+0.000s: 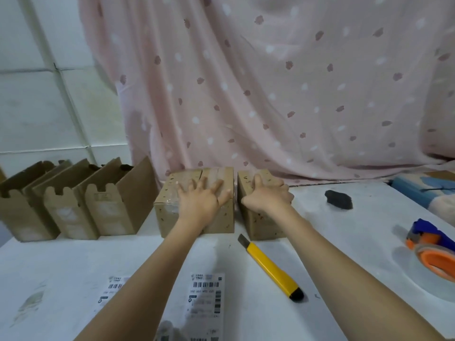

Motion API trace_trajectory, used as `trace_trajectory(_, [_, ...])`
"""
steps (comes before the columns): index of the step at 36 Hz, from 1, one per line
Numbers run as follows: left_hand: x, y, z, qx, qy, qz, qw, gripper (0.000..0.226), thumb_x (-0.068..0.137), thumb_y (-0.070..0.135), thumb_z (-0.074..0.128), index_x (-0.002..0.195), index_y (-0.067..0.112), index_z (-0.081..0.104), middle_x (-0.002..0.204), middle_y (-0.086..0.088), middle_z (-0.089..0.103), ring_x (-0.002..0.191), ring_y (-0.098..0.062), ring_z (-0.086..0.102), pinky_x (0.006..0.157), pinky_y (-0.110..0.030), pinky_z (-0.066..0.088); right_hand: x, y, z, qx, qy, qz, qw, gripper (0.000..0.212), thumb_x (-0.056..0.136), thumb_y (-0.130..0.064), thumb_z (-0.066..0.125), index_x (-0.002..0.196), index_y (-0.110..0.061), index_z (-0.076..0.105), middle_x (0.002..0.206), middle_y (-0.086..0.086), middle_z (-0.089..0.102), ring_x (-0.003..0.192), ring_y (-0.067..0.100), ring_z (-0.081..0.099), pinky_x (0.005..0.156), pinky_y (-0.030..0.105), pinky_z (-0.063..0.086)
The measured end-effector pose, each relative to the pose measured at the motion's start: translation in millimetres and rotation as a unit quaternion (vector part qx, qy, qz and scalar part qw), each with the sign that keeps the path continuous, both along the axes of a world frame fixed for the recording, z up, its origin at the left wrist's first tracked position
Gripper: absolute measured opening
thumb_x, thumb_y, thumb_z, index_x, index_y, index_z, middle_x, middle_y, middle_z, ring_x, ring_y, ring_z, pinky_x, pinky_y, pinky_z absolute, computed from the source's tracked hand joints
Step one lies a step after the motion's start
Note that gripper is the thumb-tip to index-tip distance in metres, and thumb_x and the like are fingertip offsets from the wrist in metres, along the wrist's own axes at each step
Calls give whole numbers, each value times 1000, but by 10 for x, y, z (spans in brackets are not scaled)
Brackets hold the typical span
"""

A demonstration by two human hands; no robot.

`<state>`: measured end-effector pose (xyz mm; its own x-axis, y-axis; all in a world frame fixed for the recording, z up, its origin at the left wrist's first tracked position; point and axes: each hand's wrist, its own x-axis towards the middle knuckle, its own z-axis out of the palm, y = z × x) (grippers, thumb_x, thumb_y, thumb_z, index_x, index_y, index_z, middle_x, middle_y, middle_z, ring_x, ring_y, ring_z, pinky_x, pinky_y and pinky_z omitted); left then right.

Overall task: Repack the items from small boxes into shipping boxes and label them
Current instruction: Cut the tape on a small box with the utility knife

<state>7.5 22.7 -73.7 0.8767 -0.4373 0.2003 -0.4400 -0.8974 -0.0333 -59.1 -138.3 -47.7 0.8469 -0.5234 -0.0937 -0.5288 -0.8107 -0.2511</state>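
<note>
— What are the hands doing right now?

— The left hand (200, 201) lies flat on top of the taped box (194, 205), fingers spread and straight, pressing rather than gripping. The right hand (267, 196) sits on the second closed box (258, 212) just beside it, fingers curled over the far top edge, thumb along the near side, so it grasps that box.

— And where do those boxes stand?

— Both on the white table (73, 262), in the middle, near the pink curtain (270, 94), with a narrow gap between them. To their left stand three open cardboard boxes (73, 205) in a row, flaps up.

— Anything else close by?

— A yellow utility knife (270, 267) lies in front of the right-hand box, blade end toward it. Two shipping labels (205, 296) lie at the near edge, one partly under the left forearm. On the right sits an orange and blue tape dispenser (430, 249), and further back a dark lump (338, 199) I can't identify.
</note>
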Motion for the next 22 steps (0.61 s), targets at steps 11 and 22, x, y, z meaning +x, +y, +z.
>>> trace_trajectory(11, [-160,13,173,12,-39,-13,999,66,96,68,13,147,34,37,151,-15,38,140,-34,36,113,-63,20,-191,-5,193,25,-70,3,997,67,71,-48,58,134,-38,35,131,17,49,115,38,44,79,41,40])
trace_trajectory(22, [-1296,-369,-82,-199,199,-100,954,33,100,41,42,111,23,67,98,-11,68,87,-32,62,76,-34,53,-671,-169,649,1,-204,17,979,55,80,-44,60,128,-34,36,109,13,45,98,30,34,78,39,37])
